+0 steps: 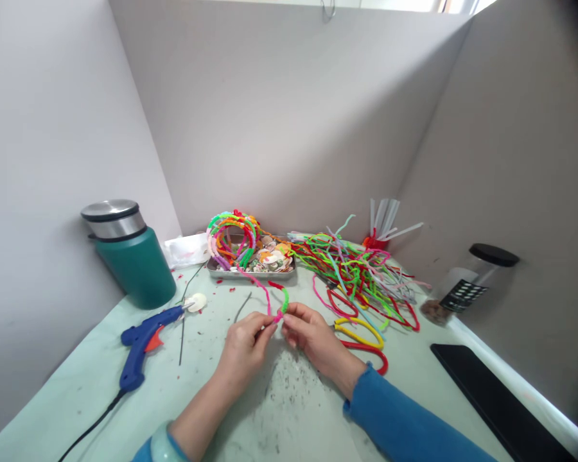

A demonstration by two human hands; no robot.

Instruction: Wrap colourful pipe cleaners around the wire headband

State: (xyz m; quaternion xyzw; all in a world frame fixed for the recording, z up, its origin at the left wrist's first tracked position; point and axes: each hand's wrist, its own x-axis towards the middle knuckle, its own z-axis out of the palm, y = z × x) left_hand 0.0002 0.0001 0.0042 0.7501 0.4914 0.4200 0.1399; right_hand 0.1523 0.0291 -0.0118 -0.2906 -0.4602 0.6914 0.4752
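Between my two hands is a pipe cleaner piece, fuzzy and bright, with a red tip, a green curved stretch and a pink lower part. A long pink tail runs up and left from the fingers toward the tray. My left hand pinches the pink part between thumb and forefinger. Close beside it, my right hand grips the green and pink part with its fingertips. Red-handled and yellow-handled scissors lie just right of my right hand. A short dark stem rests beyond my left hand.
At left are a green flask and a blue glue gun, its nozzle by a white disc. A metal tray carries coiled pipe-cleaner rings. Loose pipe cleaners are heaped right, near a jar and black slab.
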